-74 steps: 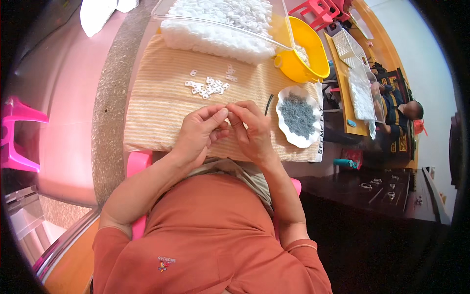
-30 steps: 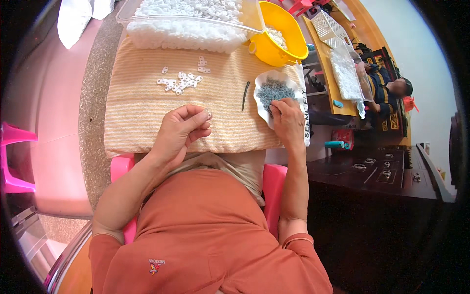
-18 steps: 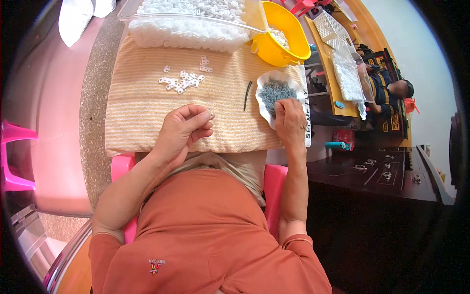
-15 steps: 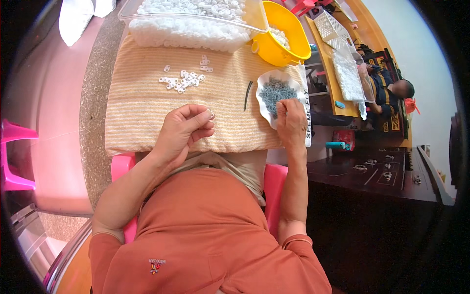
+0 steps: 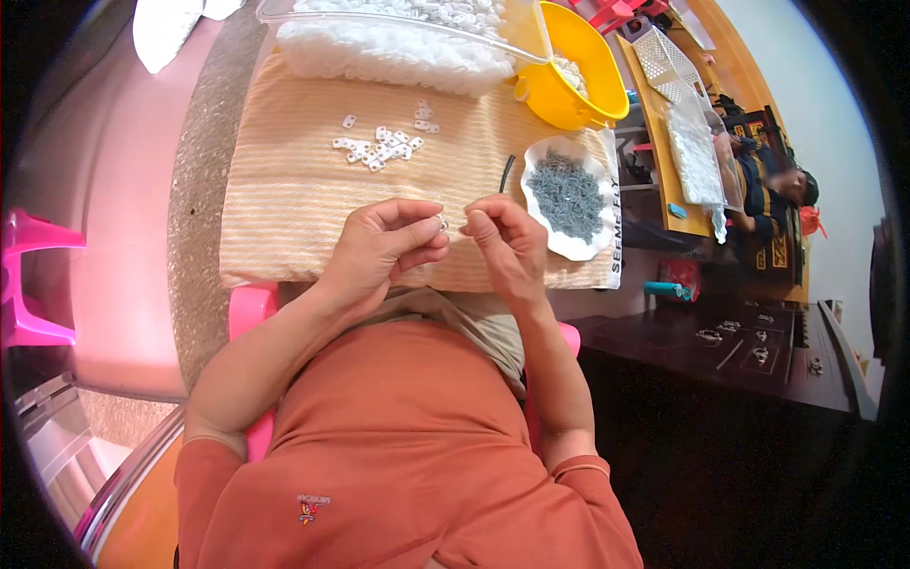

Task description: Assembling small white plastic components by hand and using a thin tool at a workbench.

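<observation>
My left hand point(image 5: 389, 248) pinches a small white plastic piece point(image 5: 443, 224) between thumb and forefinger, above the striped cloth point(image 5: 284, 204). Just to its right is my right hand point(image 5: 512, 251), its thumb and fingers pressed together; whatever they hold is too small to make out. A narrow gap separates the two sets of fingertips. Right of that hand stands a scalloped white dish point(image 5: 576, 252) full of small grey pieces point(image 5: 567, 196). Loose white two-holed pieces point(image 5: 383, 149) lie in a heap farther off, and a thin black strip point(image 5: 507, 174) rests beside the dish.
A clear plastic bin point(image 5: 403, 30) heaped with white pieces stands at the far edge, next to a yellow bucket point(image 5: 607, 81) with pale pieces inside. Another person point(image 5: 758, 194) sits at a wooden table point(image 5: 687, 224) on the right. Pink stools point(image 5: 38, 280) stand on the left.
My right hand has left the dish and come leftward, close to my left hand. The left hand keeps its pinch on the white piece. The whole view has shifted slightly.
</observation>
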Motion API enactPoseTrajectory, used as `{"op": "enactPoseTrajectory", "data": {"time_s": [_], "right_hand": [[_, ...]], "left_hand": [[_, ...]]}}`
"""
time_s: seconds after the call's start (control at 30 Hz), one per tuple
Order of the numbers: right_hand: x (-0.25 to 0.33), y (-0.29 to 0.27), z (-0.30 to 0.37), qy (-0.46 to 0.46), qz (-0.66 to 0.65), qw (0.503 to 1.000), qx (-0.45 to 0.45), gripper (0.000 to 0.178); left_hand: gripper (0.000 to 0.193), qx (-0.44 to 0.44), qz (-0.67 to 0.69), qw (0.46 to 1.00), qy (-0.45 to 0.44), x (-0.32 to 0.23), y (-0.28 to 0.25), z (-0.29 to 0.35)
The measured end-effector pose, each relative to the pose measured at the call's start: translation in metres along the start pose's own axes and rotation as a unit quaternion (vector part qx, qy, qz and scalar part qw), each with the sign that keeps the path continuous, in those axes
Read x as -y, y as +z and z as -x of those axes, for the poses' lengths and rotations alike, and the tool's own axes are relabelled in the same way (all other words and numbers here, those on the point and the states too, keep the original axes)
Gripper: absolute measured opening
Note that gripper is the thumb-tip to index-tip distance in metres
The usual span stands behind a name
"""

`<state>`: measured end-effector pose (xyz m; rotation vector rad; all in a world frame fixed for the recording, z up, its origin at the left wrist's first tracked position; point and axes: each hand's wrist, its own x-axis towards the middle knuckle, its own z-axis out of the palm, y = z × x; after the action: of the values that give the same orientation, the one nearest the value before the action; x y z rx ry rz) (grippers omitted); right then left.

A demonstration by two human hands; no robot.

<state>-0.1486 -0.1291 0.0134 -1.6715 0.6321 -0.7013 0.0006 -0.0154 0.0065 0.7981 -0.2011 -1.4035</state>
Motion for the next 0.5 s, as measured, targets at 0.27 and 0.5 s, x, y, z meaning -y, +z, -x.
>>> {"op": "enactPoseTrajectory", "data": {"time_s": [0.27, 0.5], "right_hand": [[0.0013, 0.0158, 0.0003, 0.063, -0.113, 0.991, 0.029, 0.014], [-0.0061, 0.0146, 0.0024, 0.053, -0.109, 0.992, 0.032, 0.012]], "left_hand": [[0.019, 0.008, 0.001, 1.000, -0.013, -0.0035, 0.0022, 0.0033], [0.018, 0.007, -0.003, 1.000, -0.004, 0.0021, -0.0019, 0.0005]]}}
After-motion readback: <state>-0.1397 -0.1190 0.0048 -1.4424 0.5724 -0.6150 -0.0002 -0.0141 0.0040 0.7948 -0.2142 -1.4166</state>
